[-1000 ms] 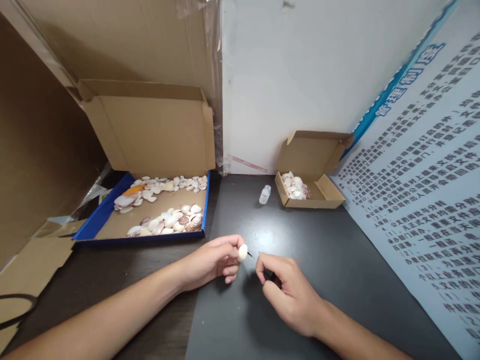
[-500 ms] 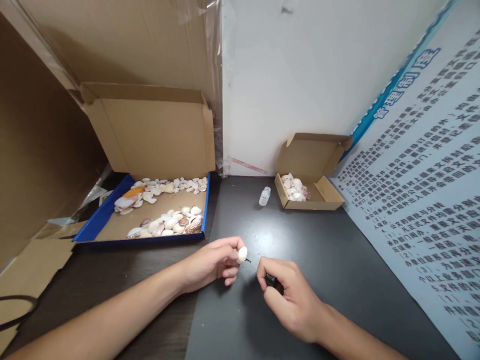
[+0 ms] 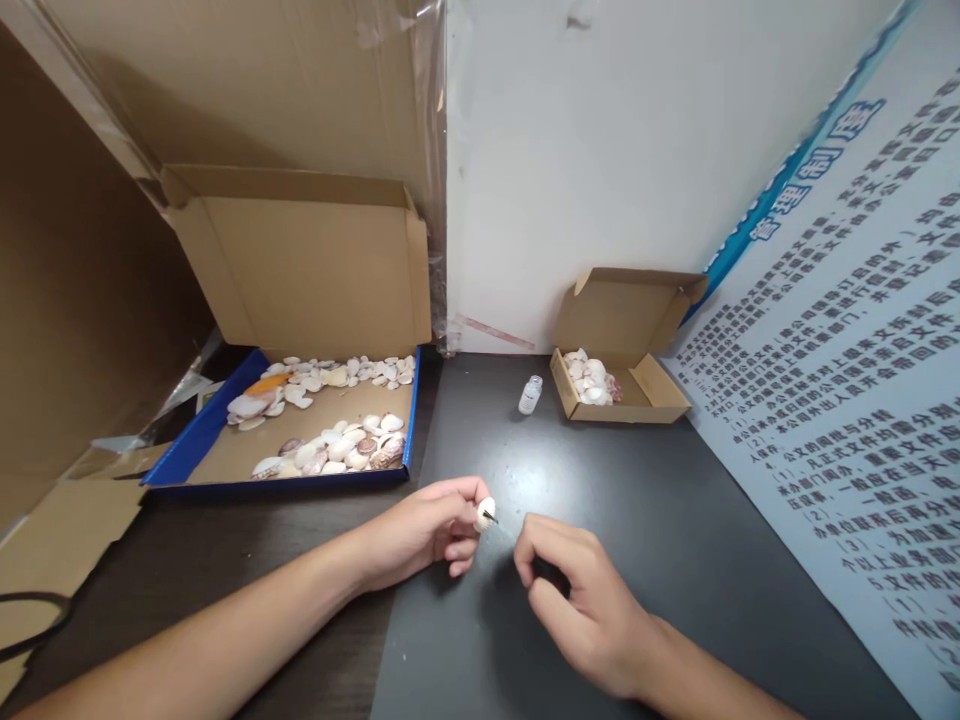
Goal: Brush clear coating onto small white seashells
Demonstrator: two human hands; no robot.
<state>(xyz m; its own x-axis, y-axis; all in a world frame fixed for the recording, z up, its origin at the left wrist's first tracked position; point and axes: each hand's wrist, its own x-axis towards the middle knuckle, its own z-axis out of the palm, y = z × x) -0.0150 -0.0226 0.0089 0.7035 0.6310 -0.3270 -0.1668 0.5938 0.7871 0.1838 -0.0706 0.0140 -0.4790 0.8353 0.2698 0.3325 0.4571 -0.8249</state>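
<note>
A small white ribbed seashell [image 3: 484,514] is pinched between the thumb and fingers of my left hand [image 3: 439,525]. My right hand [image 3: 574,590] is closed around the black handle of a small brush [image 3: 553,574]. Its thin, pale stem points left, and its dark tip lies over the shell's face, seemingly touching it. Most of the handle is hidden by my fingers. Beyond my hands, a small clear glass bottle [image 3: 530,395] with a white label stands uncapped on the dark grey mat [image 3: 465,640].
On the left, an open blue-edged cardboard box [image 3: 247,455] holds many shells in two groups. A smaller open cardboard box [image 3: 626,411] with a heap of shells stands at the back right. A white panel rises behind; a printed board [image 3: 840,330] borders the right.
The brush tip has shifted slightly up and left, from the shell's edge onto its face. Both hands otherwise stay nearly in place.
</note>
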